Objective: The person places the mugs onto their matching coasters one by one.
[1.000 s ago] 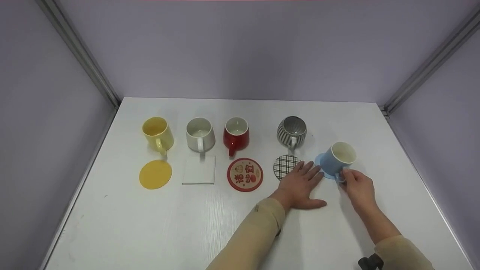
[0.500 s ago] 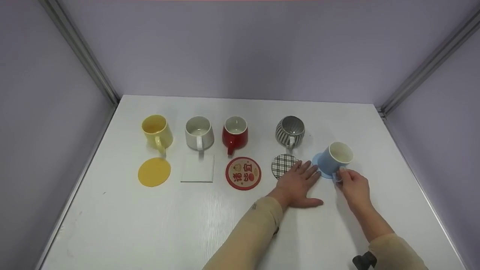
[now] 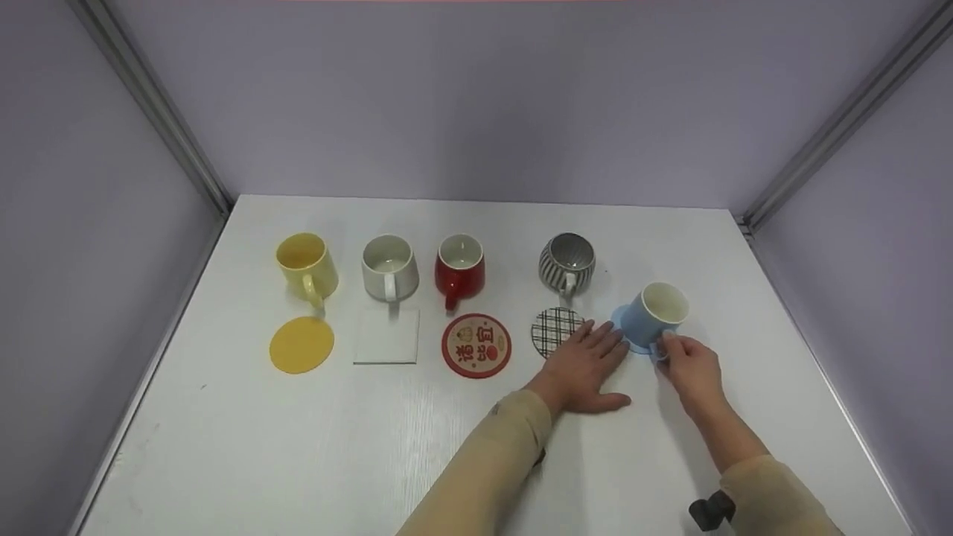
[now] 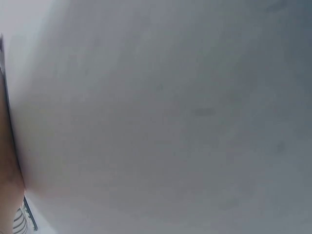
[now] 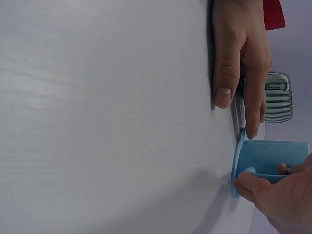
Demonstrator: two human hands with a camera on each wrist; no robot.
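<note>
A light blue mug [image 3: 648,321] with a pale inside stands on the light blue round coaster [image 3: 619,318] at the right of the table. My right hand [image 3: 694,370] pinches its handle between thumb and fingers; the right wrist view shows the mug [image 5: 267,157] with its base against the coaster [image 5: 236,168]. My left hand [image 3: 584,374] lies palm down with straight fingers, its fingertips beside the blue coaster. It partly covers a plaid round coaster [image 3: 552,330]. In the left wrist view the table surface fills nearly everything.
Along the back stand a yellow mug [image 3: 307,268], a white mug [image 3: 389,268], a red mug [image 3: 460,269] and a grey striped mug [image 3: 567,264]. Before them lie a yellow coaster [image 3: 301,345], a white square coaster [image 3: 386,339] and a red patterned coaster [image 3: 476,345].
The head view has drifted, so everything appears slightly farther left. Neither hand has visibly moved relative to the blue mug and coasters.
</note>
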